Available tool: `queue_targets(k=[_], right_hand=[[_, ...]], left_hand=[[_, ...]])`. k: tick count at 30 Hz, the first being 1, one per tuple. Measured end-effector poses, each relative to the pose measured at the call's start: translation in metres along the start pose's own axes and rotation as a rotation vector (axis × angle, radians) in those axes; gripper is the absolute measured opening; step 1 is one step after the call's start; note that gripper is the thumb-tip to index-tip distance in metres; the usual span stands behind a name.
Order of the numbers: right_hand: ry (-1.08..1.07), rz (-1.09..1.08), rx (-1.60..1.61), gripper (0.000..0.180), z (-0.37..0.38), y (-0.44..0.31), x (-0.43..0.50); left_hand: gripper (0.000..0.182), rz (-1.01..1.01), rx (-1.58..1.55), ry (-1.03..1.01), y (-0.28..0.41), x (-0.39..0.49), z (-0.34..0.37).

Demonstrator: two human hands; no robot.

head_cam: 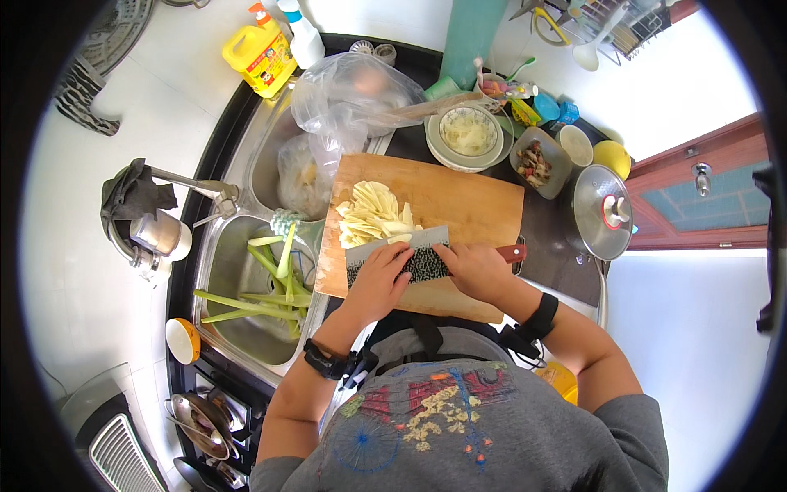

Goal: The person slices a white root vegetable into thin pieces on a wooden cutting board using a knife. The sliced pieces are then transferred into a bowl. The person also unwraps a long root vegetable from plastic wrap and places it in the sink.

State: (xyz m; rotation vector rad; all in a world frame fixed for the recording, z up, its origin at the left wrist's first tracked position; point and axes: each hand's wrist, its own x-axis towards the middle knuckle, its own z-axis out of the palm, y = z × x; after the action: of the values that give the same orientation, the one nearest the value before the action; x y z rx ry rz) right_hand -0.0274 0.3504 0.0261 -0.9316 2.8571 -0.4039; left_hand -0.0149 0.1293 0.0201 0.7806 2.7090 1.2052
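Note:
A cleaver (429,265) with a black-speckled blade lies nearly flat above the wooden cutting board (473,203). My right hand (478,268) grips it where blade meets handle, and the brown-red handle end (514,253) sticks out past it. Resting on the blade's face, my left hand (380,278) has its thumb and fingers apart. One pale slice (401,238) is on the blade by the left fingertips. Beyond the blade's upper edge, a heap of thin pale-yellow slices (372,212) covers the board's left part.
Green stalks (270,301) lie in the sink basin (230,264) at left. Plastic bags (344,92) cover part of the other basin. A bowl of pale shreds (468,131), a container of chopped food (541,163) and a lidded pot (599,212) stand behind and right of the board.

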Motion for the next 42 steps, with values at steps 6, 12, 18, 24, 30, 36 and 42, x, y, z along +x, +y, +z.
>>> queue_targets(k=[6, 12, 18, 24, 30, 36, 42], right_hand=[[-0.094, -0.07, 0.016, 0.04, -0.008, 0.002, -0.009], [0.142, -0.026, 0.204, 0.045, -0.009, 0.013, -0.027], [0.183, 0.455, 0.14, 0.048, 0.026, 0.034, -0.036], [0.217, 0.523, 0.096, 0.052, 0.052, 0.045, -0.038], [0.206, 0.53, 0.117, 0.056, 0.06, 0.039, -0.036], [0.142, 0.614, 0.162, 0.053, 0.058, 0.031, -0.033], [0.225, 0.662, 0.346, 0.049, 0.048, 0.015, -0.035]], left_hand=[[0.038, -0.209, -0.143, -0.027, -0.015, 0.017, 0.002], [0.032, -0.655, -0.539, 0.382, -0.048, -0.06, -0.061], [0.026, -0.8, -1.238, 1.807, -0.157, -0.233, -0.125], [0.06, -0.729, -1.319, 2.093, -0.221, -0.356, -0.171], [0.039, -0.601, -1.372, 1.987, -0.262, -0.384, -0.184], [0.048, -0.736, -1.009, 1.741, -0.201, -0.35, -0.174], [0.05, -0.889, -1.041, 1.174, -0.113, -0.269, -0.16]])
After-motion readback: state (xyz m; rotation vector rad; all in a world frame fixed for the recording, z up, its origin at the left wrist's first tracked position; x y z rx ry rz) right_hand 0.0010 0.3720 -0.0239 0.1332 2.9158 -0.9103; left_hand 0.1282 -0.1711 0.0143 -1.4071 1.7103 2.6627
